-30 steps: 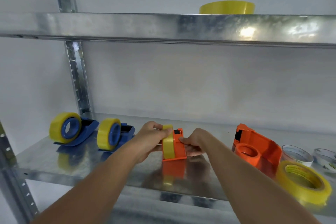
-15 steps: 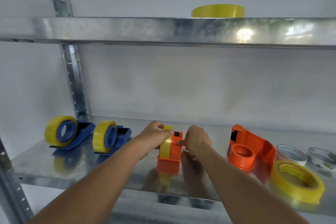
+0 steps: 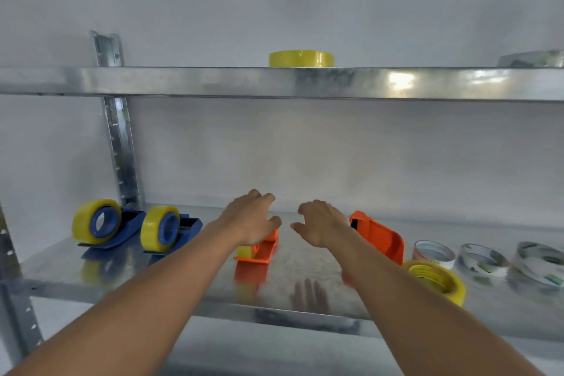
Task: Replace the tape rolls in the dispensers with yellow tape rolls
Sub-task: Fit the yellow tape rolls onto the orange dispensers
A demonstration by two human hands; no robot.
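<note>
A small orange dispenser with a yellow roll in it stands on the lower shelf. My left hand hovers just above it with relaxed, spread fingers and holds nothing. Beside it, my right hand is lifted and empty as well. A second orange dispenser with no roll stands to the right, partly behind my right wrist. In front of it lies a loose yellow roll. Two blue dispensers at the left carry yellow rolls. Another yellow roll lies on the upper shelf.
Three clear or white tape rolls lie along the right of the lower shelf. The upper shelf edge crosses the view above my hands. A metal upright stands at the back left. A foil-like object sits at the upper shelf's right.
Both hands have let go of the small orange dispenser and risen above it with fingers spread. The dispenser now stands alone on the shelf. The view has tilted upward.
</note>
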